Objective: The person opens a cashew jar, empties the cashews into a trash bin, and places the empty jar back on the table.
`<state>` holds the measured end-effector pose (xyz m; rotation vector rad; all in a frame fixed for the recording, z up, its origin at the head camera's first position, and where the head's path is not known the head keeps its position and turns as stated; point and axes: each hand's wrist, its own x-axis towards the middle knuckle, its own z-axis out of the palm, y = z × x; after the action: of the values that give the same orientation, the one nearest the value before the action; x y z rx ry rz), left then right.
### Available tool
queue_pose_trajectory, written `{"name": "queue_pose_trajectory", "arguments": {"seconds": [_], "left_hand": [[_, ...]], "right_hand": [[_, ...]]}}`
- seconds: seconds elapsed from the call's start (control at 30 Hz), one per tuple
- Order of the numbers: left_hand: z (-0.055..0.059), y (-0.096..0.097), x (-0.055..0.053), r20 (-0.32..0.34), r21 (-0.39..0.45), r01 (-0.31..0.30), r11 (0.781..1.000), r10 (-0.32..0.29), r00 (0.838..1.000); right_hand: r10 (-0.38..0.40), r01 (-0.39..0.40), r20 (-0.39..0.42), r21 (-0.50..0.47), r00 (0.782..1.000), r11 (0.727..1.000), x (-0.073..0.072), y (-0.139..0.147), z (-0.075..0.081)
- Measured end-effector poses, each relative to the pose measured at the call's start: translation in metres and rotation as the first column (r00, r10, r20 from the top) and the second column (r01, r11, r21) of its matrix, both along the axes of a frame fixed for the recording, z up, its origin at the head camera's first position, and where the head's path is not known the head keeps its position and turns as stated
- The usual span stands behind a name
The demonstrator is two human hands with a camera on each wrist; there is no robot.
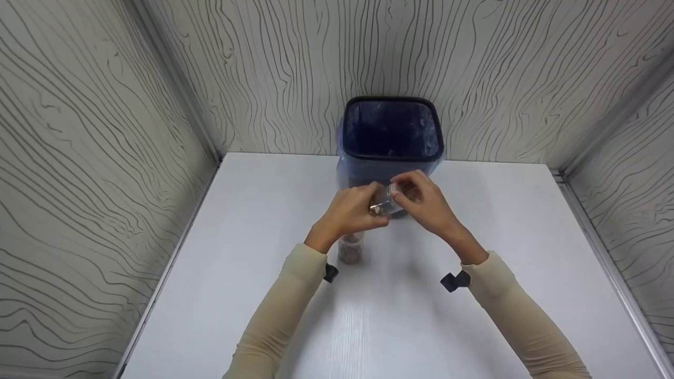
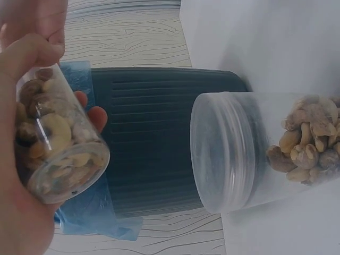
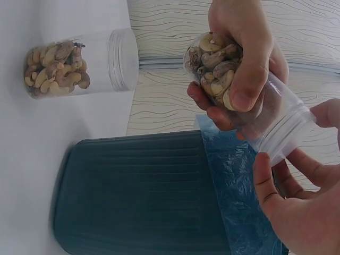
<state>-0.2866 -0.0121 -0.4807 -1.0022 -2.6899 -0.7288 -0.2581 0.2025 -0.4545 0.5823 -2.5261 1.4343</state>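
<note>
My left hand (image 1: 348,211) grips a clear plastic jar (image 3: 219,73) that is partly filled with cashews. The jar is tilted, with its nuts toward the base end. Fingers and thumb of my right hand (image 1: 430,208) pinch the clear screw lid (image 3: 287,132) at the jar's other end. In the left wrist view, my left palm and fingers wrap the jar's side, and its round base faces the camera. A second clear jar (image 1: 350,251) with a lid stands upright on the table below my left hand. Cashews fill its lower part, and neither hand touches it.
A dark bin (image 1: 392,158) lined with a blue bag (image 3: 234,180) stands behind my hands against the back wall. Its top is open. The white table (image 1: 253,242) is bounded by wood-grain patterned panels (image 1: 274,73) at the back and sides.
</note>
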Motion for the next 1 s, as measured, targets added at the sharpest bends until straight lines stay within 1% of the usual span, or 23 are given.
{"name": "queue_pose_trajectory", "arguments": {"seconds": [0.17,0.33,0.43,0.7,0.83,1.0], "left_hand": [[-0.0005,-0.0017,-0.0013,0.002,0.002,-0.008,1.000,0.008,1.000],[-0.0011,-0.0035,-0.0013,0.004,0.003,-0.003,1.000,0.003,1.000],[-0.0010,-0.0040,-0.0012,0.005,0.006,0.005,1.000,-0.005,1.000],[0.0005,-0.0031,-0.0008,0.010,-0.003,-0.003,1.000,0.003,1.000],[0.0002,-0.0028,-0.0013,-0.001,-0.017,-0.001,1.000,0.001,1.000],[-0.0006,-0.0019,-0.0022,-0.029,-0.031,-0.002,1.000,0.001,1.000]], "right_hand": [[0.077,-0.078,-0.043,-0.024,0.996,0.997,-0.0002,0.0027,-0.0020],[0.154,-0.158,-0.045,-0.077,0.987,0.985,0.0014,0.0041,-0.0020],[0.182,-0.186,-0.050,-0.104,0.982,0.977,0.0020,0.0040,-0.0016],[0.190,-0.197,-0.068,-0.112,0.979,0.974,0.0003,0.0040,-0.0020],[0.190,-0.196,-0.064,-0.104,0.980,0.975,0.0006,0.0049,-0.0014],[0.150,-0.153,-0.047,-0.086,0.988,0.984,0.0000,0.0071,-0.0004]]}}
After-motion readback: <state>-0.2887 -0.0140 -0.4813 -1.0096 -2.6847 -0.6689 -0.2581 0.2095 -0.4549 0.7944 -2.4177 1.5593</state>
